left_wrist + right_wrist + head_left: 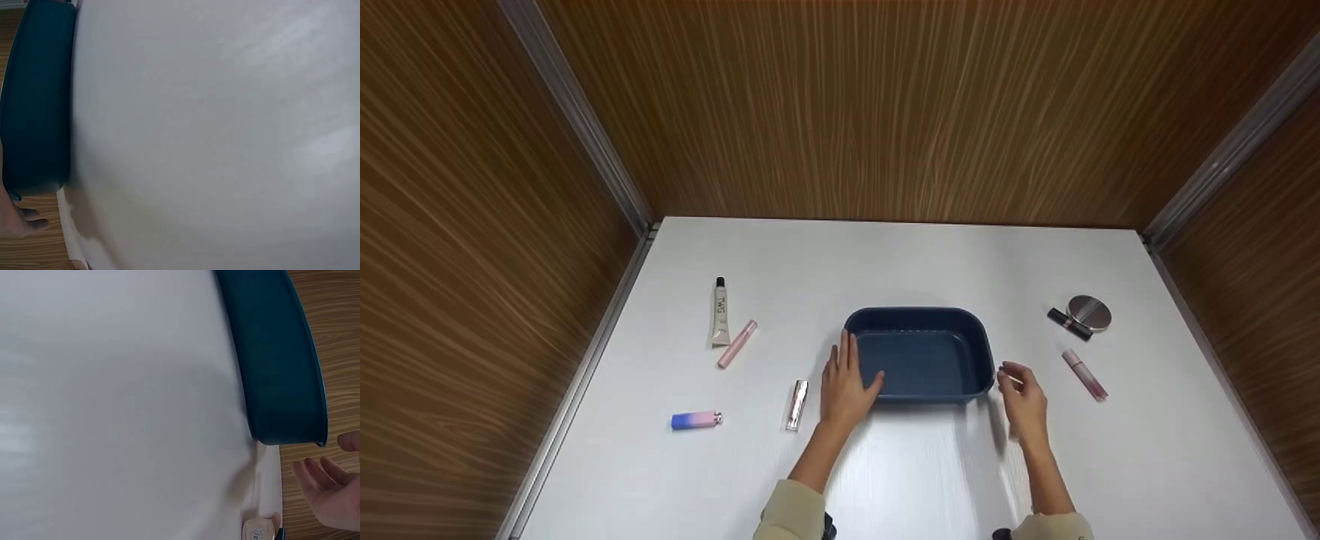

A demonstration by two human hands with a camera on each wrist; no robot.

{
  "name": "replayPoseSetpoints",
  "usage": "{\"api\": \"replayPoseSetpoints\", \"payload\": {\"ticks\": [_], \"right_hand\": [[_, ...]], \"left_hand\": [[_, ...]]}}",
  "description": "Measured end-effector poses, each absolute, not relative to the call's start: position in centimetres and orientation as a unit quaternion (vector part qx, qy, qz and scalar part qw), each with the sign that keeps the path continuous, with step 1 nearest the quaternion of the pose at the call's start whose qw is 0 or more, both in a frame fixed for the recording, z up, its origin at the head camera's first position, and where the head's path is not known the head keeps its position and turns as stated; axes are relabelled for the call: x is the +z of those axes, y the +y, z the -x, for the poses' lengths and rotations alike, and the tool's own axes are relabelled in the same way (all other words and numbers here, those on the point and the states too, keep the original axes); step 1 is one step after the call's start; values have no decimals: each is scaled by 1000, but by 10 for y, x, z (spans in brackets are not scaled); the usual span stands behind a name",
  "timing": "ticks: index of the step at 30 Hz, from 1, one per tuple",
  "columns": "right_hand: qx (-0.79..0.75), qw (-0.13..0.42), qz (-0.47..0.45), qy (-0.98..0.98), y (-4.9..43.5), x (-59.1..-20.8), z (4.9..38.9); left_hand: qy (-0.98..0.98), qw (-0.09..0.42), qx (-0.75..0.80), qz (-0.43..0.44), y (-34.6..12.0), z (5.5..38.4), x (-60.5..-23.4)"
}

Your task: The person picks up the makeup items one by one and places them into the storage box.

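A dark blue rectangular basin (924,399) with rounded corners stands on the white table, and its inside looks bare. My left hand (846,391) lies along its left side, long fingers straight and the thumb spread over the near left corner. In the left wrist view, part of that hand (12,219) shows beside the basin's wall (39,101); exact contact is hard to tell. Off the basin's right end, my right hand (1024,401) hovers with loosely bent fingers and holds nothing. The right wrist view shows a gap between this hand (332,495) and the basin (281,365).
Left of the basin lie a silvery lipstick tube (796,405), a blue-pink tube (696,420), a pink slim tube (737,344) and a cream squeeze tube (721,313). On the right are a round compact (1089,312), a black tube (1069,324) and a pink lip gloss (1084,374).
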State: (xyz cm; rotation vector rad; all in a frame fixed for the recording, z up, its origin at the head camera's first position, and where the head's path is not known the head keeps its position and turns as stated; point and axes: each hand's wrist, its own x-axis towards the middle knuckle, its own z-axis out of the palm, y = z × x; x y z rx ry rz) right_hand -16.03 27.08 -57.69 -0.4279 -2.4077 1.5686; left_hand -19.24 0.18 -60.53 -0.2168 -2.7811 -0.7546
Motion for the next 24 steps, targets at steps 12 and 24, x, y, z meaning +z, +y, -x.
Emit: {"api": "replayPoseSetpoints", "payload": {"ticks": [12, 24], "right_hand": [[456, 153, 154, -863, 285, -578, 156], [409, 144, 160, -887, 286, -581, 153]], "left_hand": [[-952, 127, -272, 68, 0, 191, -606], [-954, 117, -268, 69, 1, 192, -603]]}}
